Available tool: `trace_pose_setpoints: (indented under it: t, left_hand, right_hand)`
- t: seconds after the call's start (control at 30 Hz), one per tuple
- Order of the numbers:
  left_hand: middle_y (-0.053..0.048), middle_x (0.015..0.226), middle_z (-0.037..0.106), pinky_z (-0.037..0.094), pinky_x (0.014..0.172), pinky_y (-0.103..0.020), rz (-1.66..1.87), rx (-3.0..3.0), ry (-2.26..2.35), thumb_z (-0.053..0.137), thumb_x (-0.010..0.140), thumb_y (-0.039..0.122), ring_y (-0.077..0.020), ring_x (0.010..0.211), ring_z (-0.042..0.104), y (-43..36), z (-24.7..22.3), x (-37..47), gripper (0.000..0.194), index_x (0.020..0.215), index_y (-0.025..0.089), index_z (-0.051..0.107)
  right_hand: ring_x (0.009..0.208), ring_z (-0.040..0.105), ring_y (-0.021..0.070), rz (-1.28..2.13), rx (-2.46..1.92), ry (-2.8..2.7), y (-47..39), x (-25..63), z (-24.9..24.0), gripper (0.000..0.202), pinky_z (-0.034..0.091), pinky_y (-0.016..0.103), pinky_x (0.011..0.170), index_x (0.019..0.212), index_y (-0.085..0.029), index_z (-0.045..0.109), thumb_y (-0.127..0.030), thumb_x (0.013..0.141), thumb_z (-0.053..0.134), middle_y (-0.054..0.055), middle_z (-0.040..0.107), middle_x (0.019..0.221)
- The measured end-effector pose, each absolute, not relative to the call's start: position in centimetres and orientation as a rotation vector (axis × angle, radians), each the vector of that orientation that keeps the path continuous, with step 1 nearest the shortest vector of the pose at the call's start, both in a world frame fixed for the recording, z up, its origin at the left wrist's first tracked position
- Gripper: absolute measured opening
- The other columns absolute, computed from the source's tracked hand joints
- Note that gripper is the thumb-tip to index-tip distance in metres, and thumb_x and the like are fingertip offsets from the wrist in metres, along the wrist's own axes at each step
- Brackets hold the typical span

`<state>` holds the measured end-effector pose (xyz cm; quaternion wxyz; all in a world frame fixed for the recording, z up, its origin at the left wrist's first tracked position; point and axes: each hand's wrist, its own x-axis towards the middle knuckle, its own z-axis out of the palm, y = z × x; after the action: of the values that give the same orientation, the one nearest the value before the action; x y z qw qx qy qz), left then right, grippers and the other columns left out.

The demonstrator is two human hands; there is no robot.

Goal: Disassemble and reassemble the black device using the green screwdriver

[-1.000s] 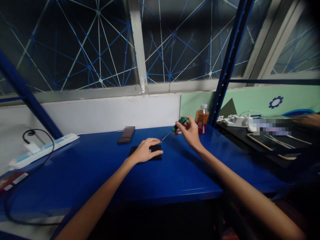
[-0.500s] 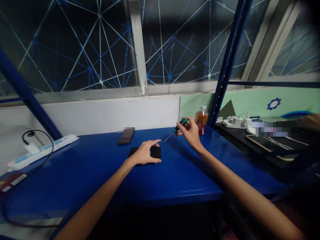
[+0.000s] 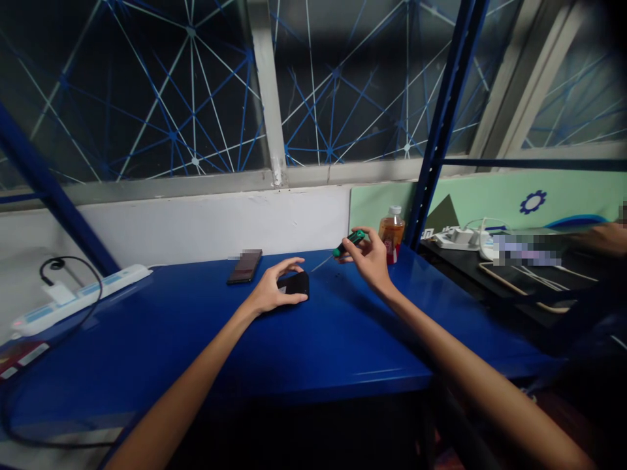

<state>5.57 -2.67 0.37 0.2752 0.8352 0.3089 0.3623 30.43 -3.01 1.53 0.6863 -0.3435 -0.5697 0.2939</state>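
A flat black rectangular object [image 3: 296,285] is gripped by its edges in my left hand [image 3: 270,290], its right end tilted up off the blue table; its exact kind I cannot make out. My right hand [image 3: 368,256] pinches the green and black handle of a screwdriver [image 3: 349,243]. The thin shaft slants down to the left, its tip close to the right end of the black object; whether they touch I cannot tell. A few tiny dark specks lie on the table beneath the screwdriver.
On the blue table [image 3: 196,352] a phone [image 3: 245,267] lies behind my left hand. A drink bottle [image 3: 392,235] stands past my right hand. At the left are a power strip [image 3: 83,297] and a black cable [image 3: 100,307]. Another person's hand [image 3: 607,238] shows far right.
My left hand has closed on the black object and raised its right end from the table. The screwdriver has shifted slightly left and lies at a flatter angle.
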Motion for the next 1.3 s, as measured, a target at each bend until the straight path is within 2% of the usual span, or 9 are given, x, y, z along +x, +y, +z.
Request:
trace_pose_setpoints:
  t: [0.3, 0.5, 0.6, 0.73, 0.83, 0.93, 1.1, 1.2, 1.3]
  left_hand:
    - [-0.012, 0.118, 0.062, 0.043, 0.102, -0.046, 0.955, 2.243, 0.834, 0.077, 0.068, 0.033, -0.0283, 0.112, 0.059, -2.6, 0.3, 5.5, 0.070, 0.131, 0.022, 0.050]
    - [-0.011, 0.119, 0.062, 0.043, 0.102, -0.046, 0.957, 2.243, 0.855, 0.077, 0.068, 0.033, -0.0284, 0.113, 0.059, -2.9, 0.5, 5.6, 0.074, 0.136, 0.021, 0.048]
    - [-0.011, 0.120, 0.062, 0.043, 0.102, -0.047, 0.962, 2.233, 0.849, 0.076, 0.068, 0.031, -0.0288, 0.112, 0.059, -2.8, 0.4, 5.6, 0.074, 0.136, 0.021, 0.048]
    - [-0.011, 0.118, 0.062, 0.043, 0.102, -0.047, 0.992, 2.194, 0.836, 0.077, 0.067, 0.031, -0.0282, 0.111, 0.059, -2.7, 0.1, 5.5, 0.073, 0.134, 0.021, 0.050]
    - [-0.010, 0.117, 0.063, 0.044, 0.101, -0.044, 1.019, 2.169, 0.850, 0.078, 0.067, 0.032, -0.0265, 0.110, 0.060, -2.5, -0.1, 5.5, 0.073, 0.134, 0.020, 0.050]
    - [-0.010, 0.115, 0.063, 0.046, 0.099, -0.041, 1.011, 2.157, 0.862, 0.079, 0.066, 0.033, -0.0254, 0.107, 0.062, -2.5, -0.1, 5.5, 0.074, 0.133, 0.020, 0.051]
    - [-0.010, 0.112, 0.064, 0.046, 0.099, -0.044, 1.008, 2.169, 0.864, 0.081, 0.063, 0.034, -0.0256, 0.104, 0.063, -2.7, -0.1, 5.7, 0.074, 0.131, 0.020, 0.053]
    - [-0.010, 0.112, 0.064, 0.047, 0.097, -0.044, 1.003, 2.190, 0.868, 0.080, 0.064, 0.034, -0.0258, 0.102, 0.063, -2.8, -0.1, 5.9, 0.073, 0.131, 0.020, 0.054]
    - [-0.010, 0.112, 0.064, 0.047, 0.096, -0.043, 0.984, 2.214, 0.867, 0.080, 0.065, 0.035, -0.0255, 0.102, 0.063, -2.8, -0.2, 5.9, 0.073, 0.131, 0.021, 0.054]
  right_hand:
    - [0.063, 0.070, 0.0205, 0.643, -0.808, -1.289, -3.0, 30.2, 1.3, 0.047, 0.061, 0.036, 0.060, 0.112, -0.022, 0.044, -0.047, 0.078, 0.064, 0.001, 0.064, 0.073]
    - [0.058, 0.069, 0.0200, 0.653, -0.792, -1.279, -3.2, 30.2, 1.6, 0.047, 0.060, 0.034, 0.053, 0.104, -0.023, 0.045, -0.049, 0.073, 0.069, 0.001, 0.065, 0.071]
    - [0.048, 0.065, 0.0182, 0.559, -0.861, -1.302, -3.4, 30.4, 1.6, 0.046, 0.054, 0.029, 0.046, 0.101, -0.023, 0.046, -0.049, 0.073, 0.071, -0.003, 0.062, 0.060]
    - [0.038, 0.056, 0.0140, 0.480, -0.945, -1.358, -3.2, 30.8, 1.3, 0.036, 0.047, 0.026, 0.042, 0.099, -0.022, 0.050, -0.050, 0.081, 0.063, -0.007, 0.052, 0.046]
    - [0.044, 0.060, 0.0150, 0.666, -0.874, -1.381, -3.0, 31.0, 1.3, 0.034, 0.049, 0.026, 0.042, 0.104, -0.023, 0.047, -0.049, 0.085, 0.056, -0.005, 0.058, 0.055]
    - [0.050, 0.064, 0.0165, 0.834, -0.762, -1.380, -2.8, 31.1, 1.5, 0.037, 0.051, 0.028, 0.043, 0.108, -0.025, 0.042, -0.044, 0.082, 0.060, -0.002, 0.064, 0.072]
    - [0.039, 0.058, 0.0159, 0.621, -0.892, -1.416, -2.8, 31.2, 1.2, 0.038, 0.047, 0.026, 0.042, 0.108, -0.022, 0.046, -0.046, 0.082, 0.062, -0.008, 0.054, 0.047]
    - [0.037, 0.056, 0.0141, 0.506, -0.976, -1.422, -2.6, 31.5, 0.7, 0.036, 0.044, 0.024, 0.041, 0.099, -0.020, 0.052, -0.050, 0.082, 0.062, -0.006, 0.055, 0.046]
    - [0.038, 0.057, 0.0146, 0.594, -0.978, -1.436, -2.1, 31.9, 0.4, 0.037, 0.045, 0.025, 0.041, 0.100, -0.020, 0.052, -0.053, 0.084, 0.057, -0.006, 0.056, 0.047]
